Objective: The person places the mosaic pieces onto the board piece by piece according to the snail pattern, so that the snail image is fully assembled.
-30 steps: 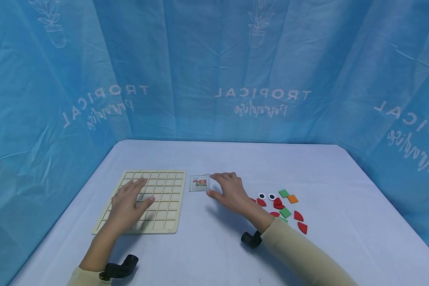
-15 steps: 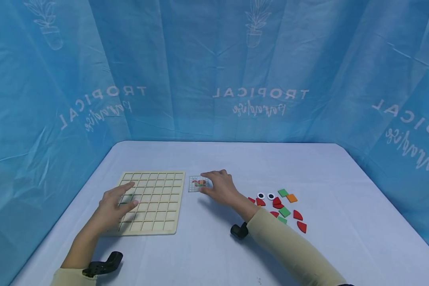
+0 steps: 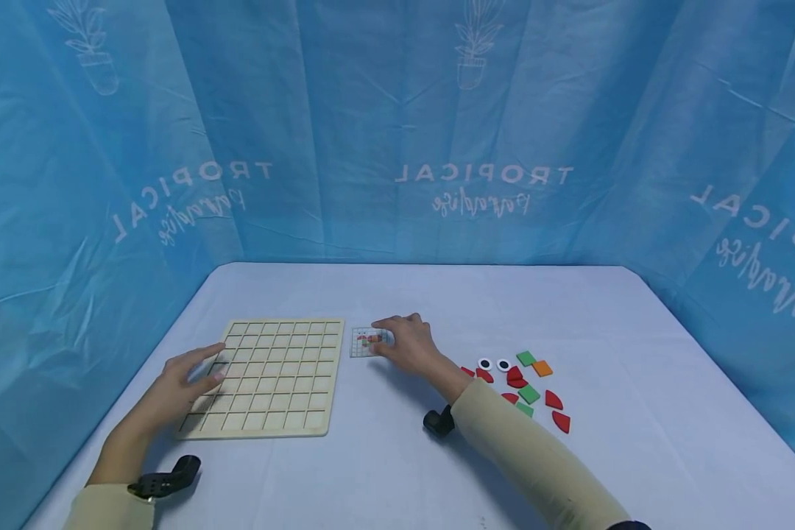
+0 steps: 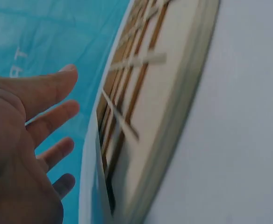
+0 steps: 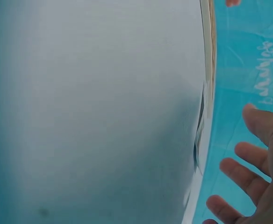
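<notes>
A pale wooden grid board lies flat on the left of the table. My left hand is over its left edge, thumb and fingers spread apart with nothing between them; the left wrist view shows the fingers apart from the board. To the right of the board is a small pattern card with a printed grid and a red, green and orange figure. Over the card's right part hovers my right hand, thumb and fingers apart, hiding some of it. In the right wrist view its fingers hold nothing.
Right of my right forearm lie loose pieces: red quarter-circles, green squares, an orange square and two round eye pieces. My right sleeve reaches beside them. A blue curtain surrounds the white table.
My left hand has moved left and towards me, from over the board's middle to its left edge. My right hand has shifted slightly left, further over the card. The pieces have stayed put.
</notes>
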The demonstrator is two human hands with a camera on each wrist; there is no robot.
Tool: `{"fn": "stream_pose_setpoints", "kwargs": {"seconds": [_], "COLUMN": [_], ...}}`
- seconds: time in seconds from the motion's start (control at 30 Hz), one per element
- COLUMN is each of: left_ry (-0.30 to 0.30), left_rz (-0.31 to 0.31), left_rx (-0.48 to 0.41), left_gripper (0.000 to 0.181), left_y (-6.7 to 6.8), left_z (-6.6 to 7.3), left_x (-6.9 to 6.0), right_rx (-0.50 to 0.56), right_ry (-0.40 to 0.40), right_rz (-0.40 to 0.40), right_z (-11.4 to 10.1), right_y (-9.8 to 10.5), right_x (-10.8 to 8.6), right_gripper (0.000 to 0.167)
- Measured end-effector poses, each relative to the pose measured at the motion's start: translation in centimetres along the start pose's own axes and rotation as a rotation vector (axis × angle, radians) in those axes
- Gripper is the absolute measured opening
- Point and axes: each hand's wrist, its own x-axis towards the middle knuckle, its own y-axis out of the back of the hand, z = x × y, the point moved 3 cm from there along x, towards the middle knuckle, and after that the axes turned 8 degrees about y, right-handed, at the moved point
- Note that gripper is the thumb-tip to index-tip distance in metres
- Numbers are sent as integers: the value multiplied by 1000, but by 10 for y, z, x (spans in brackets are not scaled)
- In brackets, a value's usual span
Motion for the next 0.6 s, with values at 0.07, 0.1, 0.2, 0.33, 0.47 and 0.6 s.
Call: {"fn": "stream_pose_setpoints", "kwargs": {"seconds": [0.07,0.1,0.2,0.33,0.47,0.6], "left_ry": [6,13,3,3,12,30], "left_rz": [-19,-27,-39,-40,-48,-59], "left_rx": [-13,-21,-39,-26,-11,1], "left_gripper": [63,64,64,65,64,63], "left_y": [2,3,5,6,6,7], "left_z": [-7,-10,-17,-23,-27,-31], "left_x": [1,2,3,4,5,8], "right_rx": [1,-2,-16,-31,-28,-43], "right_ry": [-6,-5,-7,-7,-5,0], "right_rz": [-8,-12,-28,-41,-37,-31], "right_z": [1,2,2,2,0,-1], "right_y": [-1,-1,-3,-5,-5,-5], "right_x": [2,3,6,9,10,11], "right_gripper": [44,44,43,41,39,38]}}
